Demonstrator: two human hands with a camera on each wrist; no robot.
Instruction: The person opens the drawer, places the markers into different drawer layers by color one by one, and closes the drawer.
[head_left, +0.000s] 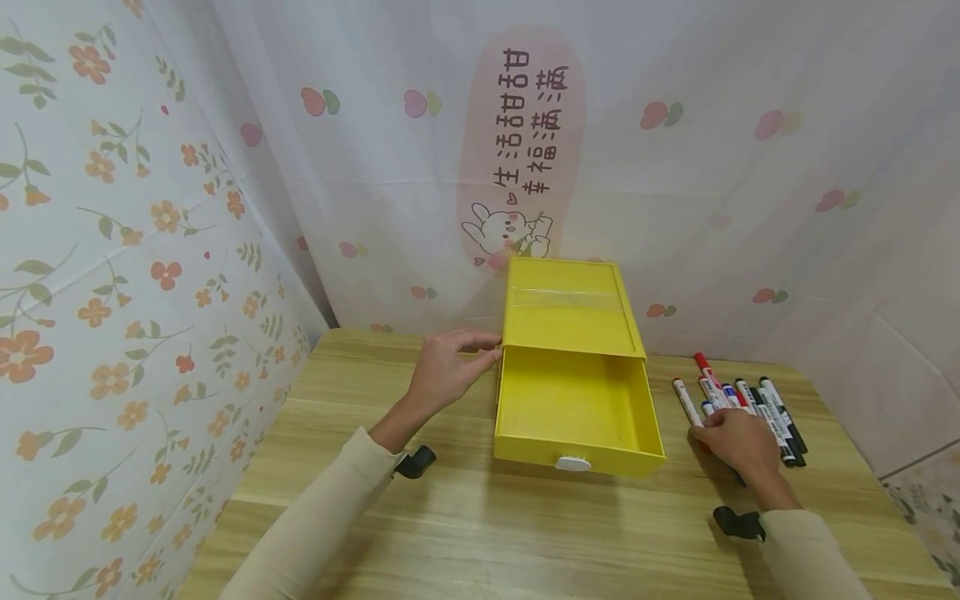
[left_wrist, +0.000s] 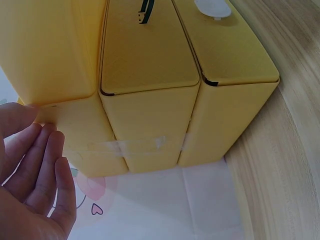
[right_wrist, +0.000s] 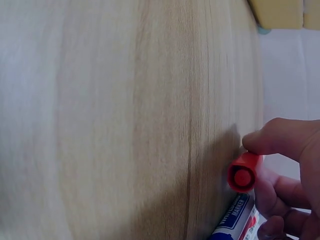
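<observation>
A yellow drawer unit (head_left: 570, 308) stands on the table, its top drawer (head_left: 528, 450) pulled out toward me and its white knob (head_left: 573, 463) in front. My left hand (head_left: 446, 367) touches the unit's left side by the drawer opening, fingers mostly straight. The left wrist view shows two lower drawers (left_wrist: 150, 55) pushed in. At the right, my right hand (head_left: 742, 442) pinches a red marker (right_wrist: 246, 162) between thumb and fingers, its red end toward the right wrist camera. A blue-capped marker (right_wrist: 235, 217) lies just beside it.
Several more markers, including black ones (head_left: 780, 408) and a red-capped one (head_left: 705, 367), lie around and beyond the right hand. A patterned curtain (head_left: 405, 192) hangs behind the table (head_left: 450, 533), and a floral one (head_left: 135, 292) on the left. Clear tape (left_wrist: 145, 145) runs across the unit's side.
</observation>
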